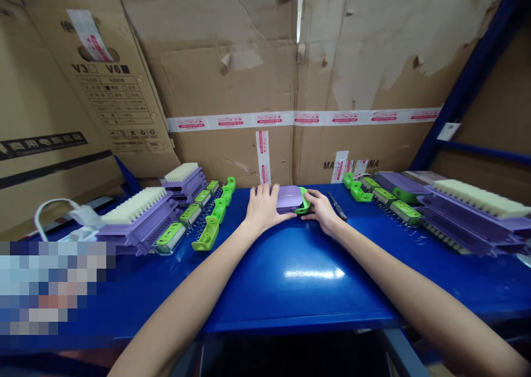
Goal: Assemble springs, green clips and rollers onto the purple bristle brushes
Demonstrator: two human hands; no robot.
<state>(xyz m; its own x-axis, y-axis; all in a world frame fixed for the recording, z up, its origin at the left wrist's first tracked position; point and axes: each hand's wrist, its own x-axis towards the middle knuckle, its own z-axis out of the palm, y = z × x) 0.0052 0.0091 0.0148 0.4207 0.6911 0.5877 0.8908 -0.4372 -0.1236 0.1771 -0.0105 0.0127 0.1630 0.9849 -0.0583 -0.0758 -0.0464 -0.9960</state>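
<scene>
A flat purple plastic case lies on the blue table at the middle. My left hand grips its left side, fingers over the far edge and thumb along the near side. At the case's right end sits a bright green end cap. My right hand pinches this cap between thumb and fingers, holding it against the case. Whether the cap is fully seated I cannot tell. Just right of my right hand lies a thin dark tool, perhaps a screwdriver.
To the left stand stacked purple housings with cream bristle pads, green-topped blocks, springs and green end caps. Similar purple housings and green blocks line the right. Cardboard walls the back.
</scene>
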